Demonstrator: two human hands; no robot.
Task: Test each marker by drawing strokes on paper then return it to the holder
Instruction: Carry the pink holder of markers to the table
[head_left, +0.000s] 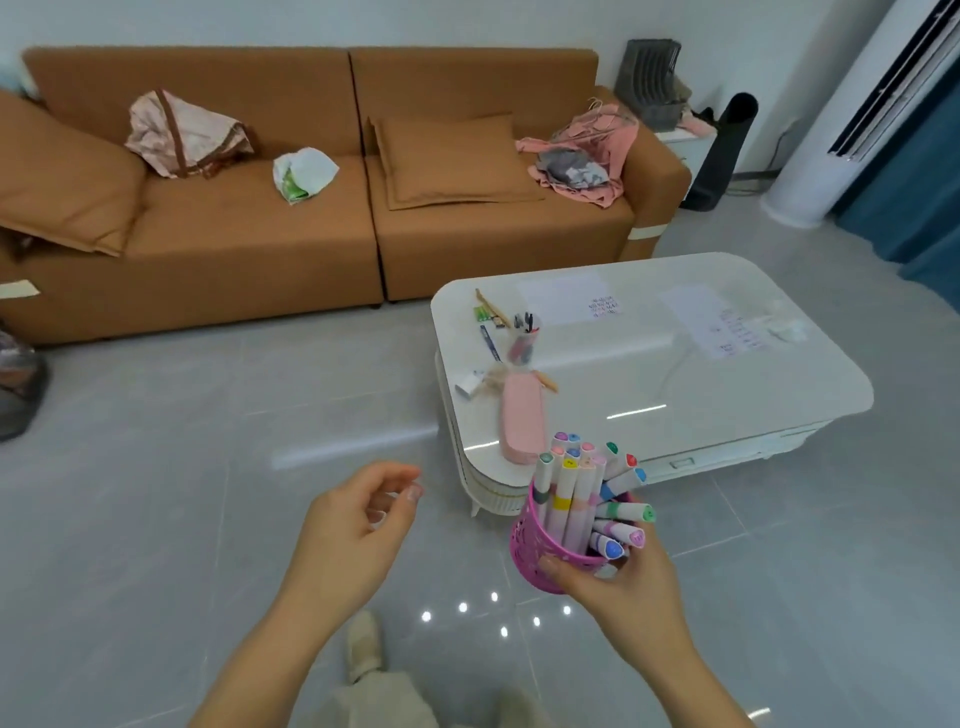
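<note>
1. The right hand (618, 582) grips the pink mesh holder (530, 545) from below, fingers curled round its lower wall, at the lower centre-right of the frame. The markers (576, 493) stand packed inside, and several fan out toward the right.
2. The left hand (353, 525) hangs at lower centre with its fingers loosely curled and holds nothing. It is free to steady the holder's rim or to pick out the first marker.
3. The holder is in the air, in front of the near corner of the white surface (649, 374), not resting on it. The step in hand, as I judge it, is to carry it over and set it down.
4. Hold it upright on the way, since the leaning markers could slide out if it tips to the right.
5. Set it on bare top near the left paper sheet (566, 299) or the right paper sheet (711, 322). Both seem to carry small marks, though they are too faint to read.
6. Stay clear of the pink pencil case (522, 421) and the clear cup of pens (523, 338) along the surface's left side.
</note>
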